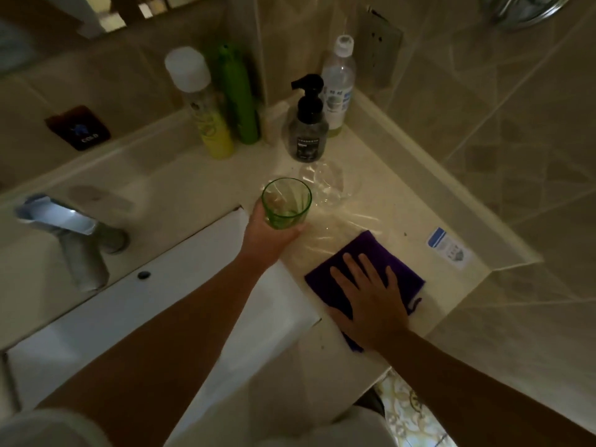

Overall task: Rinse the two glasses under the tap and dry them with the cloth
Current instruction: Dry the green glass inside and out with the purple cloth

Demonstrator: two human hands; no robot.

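My left hand grips a green glass upright, just past the sink's right edge over the counter. A clear glass stands on the counter right behind it, faint against the pale surface. A folded purple cloth lies flat on the counter near the front edge. My right hand rests on the cloth with its fingers straight and spread. The chrome tap stands at the left behind the white sink.
Several bottles line the back wall: a white-capped yellow spray can, a green can, a black pump bottle and a clear water bottle. A blue and white packet lies on the counter's right side.
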